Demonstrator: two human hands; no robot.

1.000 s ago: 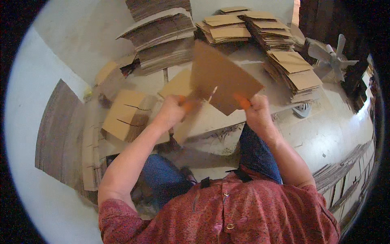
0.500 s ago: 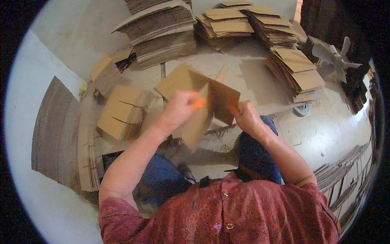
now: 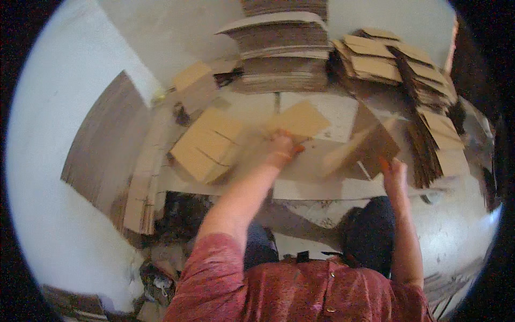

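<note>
In my right hand [image 3: 395, 170], closed on its lower right corner, is a folded brown cardboard piece [image 3: 373, 140] with panels standing at an angle. That piece is partly smeared by motion. Further left, my left hand [image 3: 284, 146] reaches to the near edge of a flat cardboard sheet [image 3: 306, 119]; its thumb stands apart from the fingers, which are blurred. Orange coverings show on digits of both hands. Left of that hand lies a stack of slotted cardboard pieces [image 3: 206, 145].
Tall cardboard stacks [image 3: 284, 70] stand at the back against the wall. Fanned piles of folded pieces [image 3: 442, 129] line the right side of the low work surface [image 3: 300, 185]. A large sheet stack [image 3: 110, 145] leans at the left wall. My knees are at the near edge.
My hands have moved apart. The right has carried the folded cardboard piece rightward; the left has let go of it and reached to the flat sheet. The view has shifted left.
</note>
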